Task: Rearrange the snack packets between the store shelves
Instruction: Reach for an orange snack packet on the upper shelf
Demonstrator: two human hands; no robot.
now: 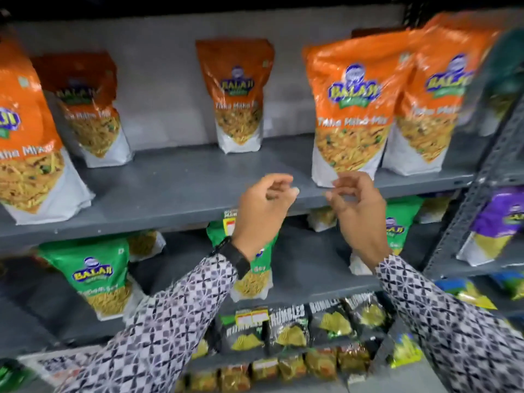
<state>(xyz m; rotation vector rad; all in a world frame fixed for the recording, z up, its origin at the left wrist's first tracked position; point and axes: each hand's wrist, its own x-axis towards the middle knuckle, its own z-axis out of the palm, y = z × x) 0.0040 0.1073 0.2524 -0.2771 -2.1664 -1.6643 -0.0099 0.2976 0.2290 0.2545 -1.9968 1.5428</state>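
Note:
Several orange snack packets stand on the upper grey shelf [181, 191]: one at centre back [235, 92], one at front right [351, 109], another beside it [431, 103], and two at the left [25, 143] [90, 106]. Green packets [99, 276] stand on the shelf below. My left hand [266, 205] and my right hand [357, 205] hover at the upper shelf's front edge, fingers loosely curled, holding nothing. My right hand is just below the front right orange packet; contact is unclear.
Black packets [292, 327] fill the lower shelf, with small packs beneath. A grey perforated upright [482, 177] separates a neighbouring rack with a purple packet [499, 225]. Bare shelf surface lies between the left and right orange packets.

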